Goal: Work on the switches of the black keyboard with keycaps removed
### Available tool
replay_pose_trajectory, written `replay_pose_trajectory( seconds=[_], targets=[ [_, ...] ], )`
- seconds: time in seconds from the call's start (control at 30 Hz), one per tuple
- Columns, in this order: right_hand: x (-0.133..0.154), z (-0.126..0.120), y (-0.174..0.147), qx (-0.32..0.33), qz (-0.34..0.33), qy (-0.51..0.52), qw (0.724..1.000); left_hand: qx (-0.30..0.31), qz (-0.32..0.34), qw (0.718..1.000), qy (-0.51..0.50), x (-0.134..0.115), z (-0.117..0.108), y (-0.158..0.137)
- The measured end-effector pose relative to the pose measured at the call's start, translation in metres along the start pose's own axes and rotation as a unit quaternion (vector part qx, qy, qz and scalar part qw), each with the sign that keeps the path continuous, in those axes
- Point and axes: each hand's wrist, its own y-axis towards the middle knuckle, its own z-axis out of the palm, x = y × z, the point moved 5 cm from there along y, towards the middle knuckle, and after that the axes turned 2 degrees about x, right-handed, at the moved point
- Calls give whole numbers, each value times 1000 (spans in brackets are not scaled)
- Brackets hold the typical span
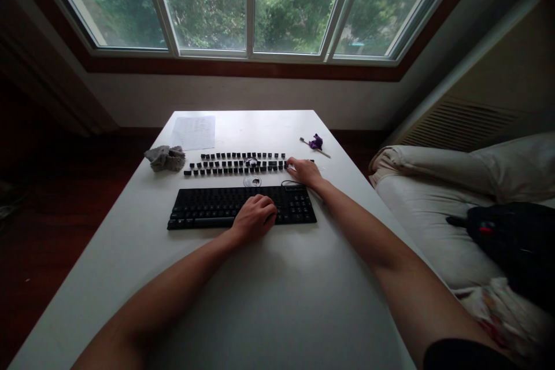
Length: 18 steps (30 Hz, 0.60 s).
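Note:
A black keyboard (203, 207) lies on the white table. My left hand (255, 217) rests on its right-middle part with the fingers curled together; whatever may be under them is hidden. Beyond the keyboard, loose black keycaps (228, 171) stand in three long rows. My right hand (304, 171) is at the right end of these rows, its thumb and fingertips closed at a small black keycap. Among the rows and just in front of them are two small round clear items, one a clear disc (252, 182). A thin cable (291, 182) loops behind the keyboard.
A grey crumpled cloth (165, 158) lies at the table's left edge, near a printed sheet (193, 132). To the right are a toothbrush-like stick (321, 152) and a purple crumpled item (316, 141). A pale sofa (425, 208) with a dark bag (511, 237) stands right of the table (277, 312).

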Motion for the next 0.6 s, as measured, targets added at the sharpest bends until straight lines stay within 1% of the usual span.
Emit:
replay_pose_trajectory(
  seconds=[0.5, 0.6],
  targets=[
    [5, -8, -5, 17, 1, 11, 1000, -1, 1, 1000, 0, -1, -1, 1],
    [5, -14, -9, -4, 1, 30, 1000, -2, 1, 1000, -2, -1, -1, 0]
  ],
)
